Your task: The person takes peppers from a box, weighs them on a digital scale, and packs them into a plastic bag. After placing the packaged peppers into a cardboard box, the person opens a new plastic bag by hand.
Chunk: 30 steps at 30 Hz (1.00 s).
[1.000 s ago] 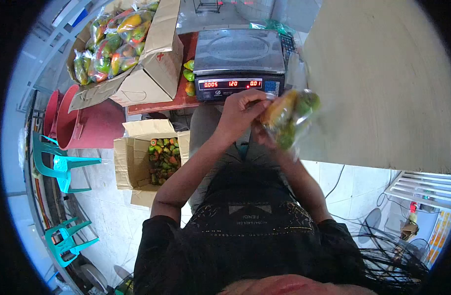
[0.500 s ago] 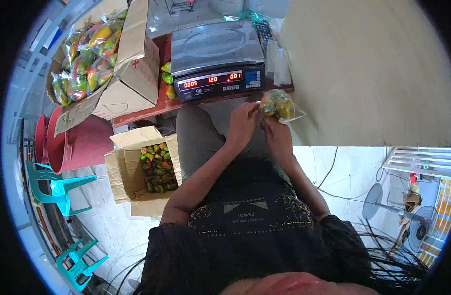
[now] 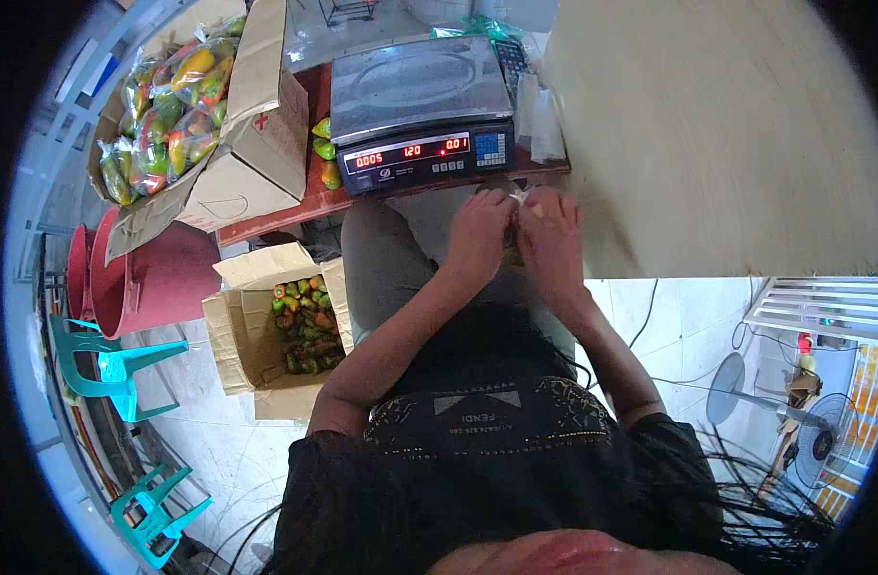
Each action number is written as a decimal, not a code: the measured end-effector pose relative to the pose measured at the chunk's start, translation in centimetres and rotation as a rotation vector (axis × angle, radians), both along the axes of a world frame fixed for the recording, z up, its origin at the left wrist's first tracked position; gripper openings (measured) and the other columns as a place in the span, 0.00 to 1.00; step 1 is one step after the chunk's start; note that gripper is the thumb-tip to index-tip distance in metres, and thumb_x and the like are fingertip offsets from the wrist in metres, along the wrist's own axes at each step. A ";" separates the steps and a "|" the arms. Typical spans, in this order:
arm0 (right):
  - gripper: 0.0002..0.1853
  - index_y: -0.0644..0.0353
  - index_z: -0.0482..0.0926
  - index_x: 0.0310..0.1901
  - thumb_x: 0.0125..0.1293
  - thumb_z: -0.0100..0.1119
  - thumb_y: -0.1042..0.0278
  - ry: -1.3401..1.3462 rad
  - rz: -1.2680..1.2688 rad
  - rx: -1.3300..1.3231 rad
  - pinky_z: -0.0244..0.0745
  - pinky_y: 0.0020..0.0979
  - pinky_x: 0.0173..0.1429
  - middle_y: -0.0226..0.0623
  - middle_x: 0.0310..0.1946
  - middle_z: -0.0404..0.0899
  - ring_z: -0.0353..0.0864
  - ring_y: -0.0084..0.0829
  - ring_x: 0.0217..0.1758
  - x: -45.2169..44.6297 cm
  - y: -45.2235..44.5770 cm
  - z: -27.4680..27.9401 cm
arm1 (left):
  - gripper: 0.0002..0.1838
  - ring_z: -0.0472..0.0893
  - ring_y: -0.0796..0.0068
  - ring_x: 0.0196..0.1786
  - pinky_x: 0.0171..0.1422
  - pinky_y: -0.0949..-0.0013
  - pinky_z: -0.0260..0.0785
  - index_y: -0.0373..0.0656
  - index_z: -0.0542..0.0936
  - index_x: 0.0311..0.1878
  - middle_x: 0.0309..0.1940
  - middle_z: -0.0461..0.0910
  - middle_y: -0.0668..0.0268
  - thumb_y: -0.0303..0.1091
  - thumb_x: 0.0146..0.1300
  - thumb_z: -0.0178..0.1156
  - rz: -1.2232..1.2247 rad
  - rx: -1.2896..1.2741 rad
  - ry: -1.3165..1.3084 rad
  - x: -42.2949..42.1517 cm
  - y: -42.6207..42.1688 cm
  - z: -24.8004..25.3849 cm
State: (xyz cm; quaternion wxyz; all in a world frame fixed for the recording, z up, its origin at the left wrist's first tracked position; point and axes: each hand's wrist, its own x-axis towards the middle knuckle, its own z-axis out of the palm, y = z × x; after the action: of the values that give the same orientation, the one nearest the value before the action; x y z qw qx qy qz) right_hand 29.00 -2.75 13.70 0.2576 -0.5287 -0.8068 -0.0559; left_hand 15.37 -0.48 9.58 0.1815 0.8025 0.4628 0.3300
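Observation:
Close together in front of the scale, my left hand (image 3: 481,233) and my right hand (image 3: 551,230) are closed on the gathered top of a clear plastic bag (image 3: 519,195). A bit of whitish plastic shows between the fingertips. Most of the bag and the peppers inside are hidden behind my hands. The digital scale (image 3: 420,115) stands just beyond, its pan bare and its red digits reading 0.005, 1.20 and 0.01.
At upper left a cardboard box (image 3: 257,177) holds several bagged peppers (image 3: 171,115). A few loose peppers (image 3: 326,153) lie beside the scale. An open carton (image 3: 238,345) of peppers stands on the floor, left of my legs. A pale tabletop (image 3: 726,144) extends to the right.
The bag of peppers, upright and in plain sight before, has swung down behind my hands. My right hand has moved up beside the left at the bag's neck.

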 end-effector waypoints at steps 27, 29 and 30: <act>0.07 0.61 0.78 0.37 0.58 0.62 0.69 0.542 -0.193 -0.097 0.63 0.40 0.51 0.39 0.33 0.76 0.72 0.39 0.43 1.3 1.9 -8.5 | 0.36 0.43 0.59 0.79 0.80 0.58 0.37 0.38 0.50 0.76 0.77 0.43 0.54 0.42 0.72 0.51 -0.361 -0.530 -0.370 -0.1 -0.8 -6.4; 0.07 0.60 0.76 0.37 0.57 0.62 0.71 0.549 -0.168 -0.138 0.64 0.40 0.50 0.39 0.33 0.75 0.72 0.39 0.42 1.4 1.9 -8.3 | 0.34 0.43 0.58 0.79 0.80 0.58 0.36 0.39 0.50 0.76 0.77 0.44 0.54 0.42 0.73 0.49 -0.371 -0.481 -0.382 -0.5 -1.0 -6.5; 0.08 0.60 0.76 0.37 0.56 0.62 0.71 0.553 -0.156 -0.158 0.64 0.40 0.50 0.39 0.32 0.74 0.72 0.40 0.42 1.4 1.8 -8.1 | 0.34 0.44 0.58 0.79 0.80 0.58 0.36 0.39 0.51 0.76 0.77 0.44 0.54 0.42 0.73 0.48 -0.376 -0.457 -0.387 -0.7 -1.1 -6.4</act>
State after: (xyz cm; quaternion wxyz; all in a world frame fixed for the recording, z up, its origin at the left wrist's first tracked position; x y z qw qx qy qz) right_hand 30.40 -0.92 5.58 0.4205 -0.6028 -0.6648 0.1335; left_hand 14.68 -1.61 3.17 0.4985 0.7348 0.3258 0.3247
